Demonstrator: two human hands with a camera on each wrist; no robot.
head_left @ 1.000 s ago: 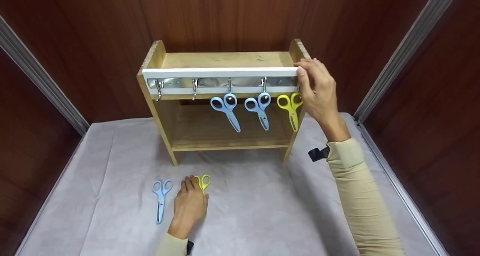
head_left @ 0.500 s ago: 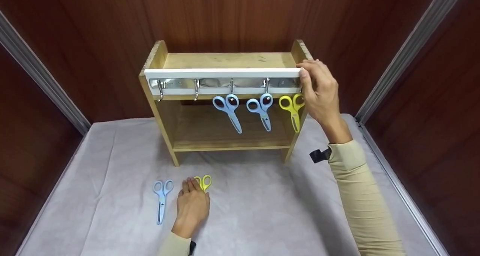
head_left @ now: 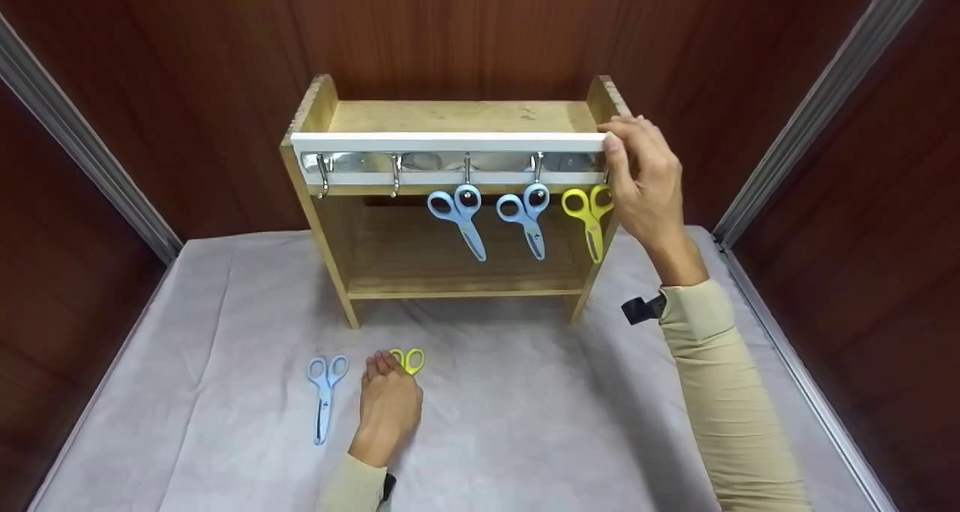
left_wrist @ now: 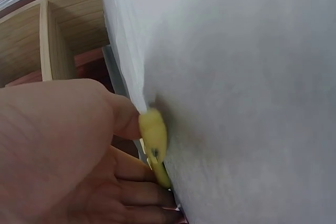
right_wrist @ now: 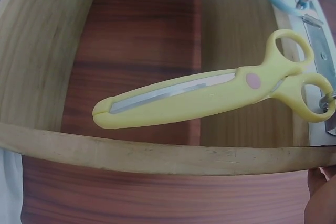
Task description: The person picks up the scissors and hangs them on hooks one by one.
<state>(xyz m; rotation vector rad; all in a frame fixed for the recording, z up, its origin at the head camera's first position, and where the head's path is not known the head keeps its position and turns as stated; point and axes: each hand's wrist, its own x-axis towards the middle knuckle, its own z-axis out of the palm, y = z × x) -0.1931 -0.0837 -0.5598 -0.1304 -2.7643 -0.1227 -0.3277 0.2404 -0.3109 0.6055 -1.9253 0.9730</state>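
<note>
On the cloth, yellow scissors (head_left: pixel 413 360) lie partly hidden under the left hand (head_left: pixel 390 405). The left wrist view shows that hand (left_wrist: pixel 68 145) with its thumb and fingers pinching the yellow scissors (left_wrist: pixel 153 136). To its left lie blue scissors (head_left: pixel 323 403), loops toward the shelf. At the white hook rail (head_left: pixel 427 142), the right hand (head_left: pixel 646 178) grips the right end, thumb in front. Two blue scissors (head_left: pixel 469 233) and yellow scissors (head_left: pixel 592 230) hang from hooks. In the right wrist view these yellow scissors (right_wrist: pixel 194 100) hang by one loop near the fingers (right_wrist: pixel 321 203).
The rail spans the front of a wooden shelf (head_left: pixel 465 294). Its two left hooks (head_left: pixel 396 176) carry nothing. Pale cloth (head_left: pixel 510 422) covers the surface beneath, with dark wood panels (head_left: pixel 465 31) behind and at both sides.
The left hand has shifted slightly right, its fingers more bent over the lying yellow scissors. The right hand keeps its grip on the rail's end. The head view has moved a little.
</note>
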